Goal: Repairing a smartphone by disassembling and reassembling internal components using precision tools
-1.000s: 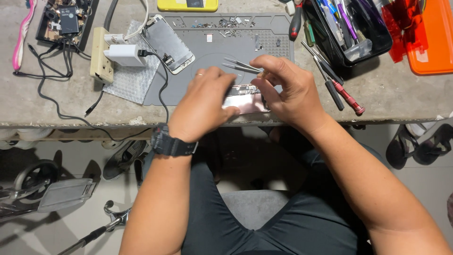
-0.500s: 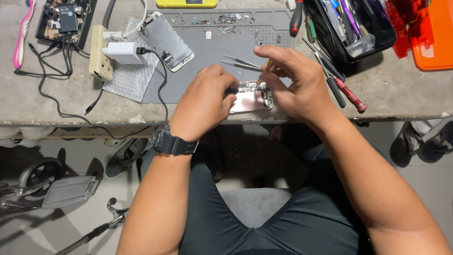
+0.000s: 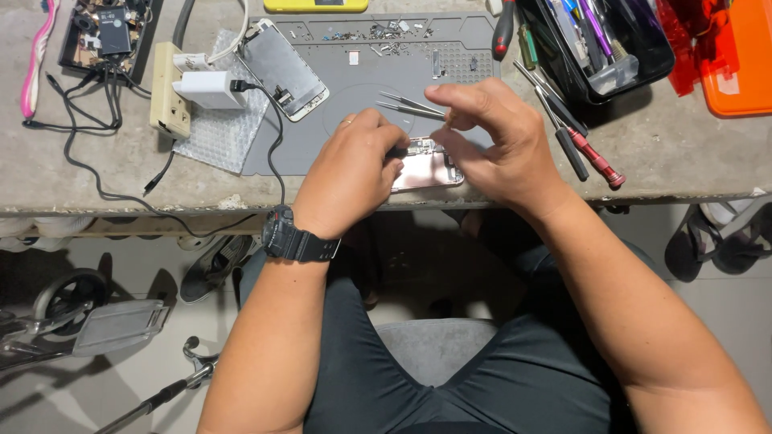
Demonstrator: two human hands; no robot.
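Note:
A pink opened phone body (image 3: 426, 165) lies on the near edge of a grey repair mat (image 3: 322, 137). My left hand (image 3: 350, 173), with a black watch on its wrist, rests on the phone's left end and pinches a small dark tool against it. My right hand (image 3: 494, 145) hovers over the phone's right end and grips metal tweezers (image 3: 406, 106), whose tips point left across the mat. A detached phone screen (image 3: 283, 70) lies face up at the mat's upper left.
A power strip with a white charger (image 3: 189, 88) and black cables sits left on bubble wrap. Screwdrivers (image 3: 579, 149) lie right of my hand, below a black tool tray (image 3: 603, 44) and an orange box (image 3: 736, 56). Small screws (image 3: 378, 32) dot the mat's top.
My right hand has lifted slightly and turned, with the tweezers still pointing left. My left hand has stayed on the phone's left end.

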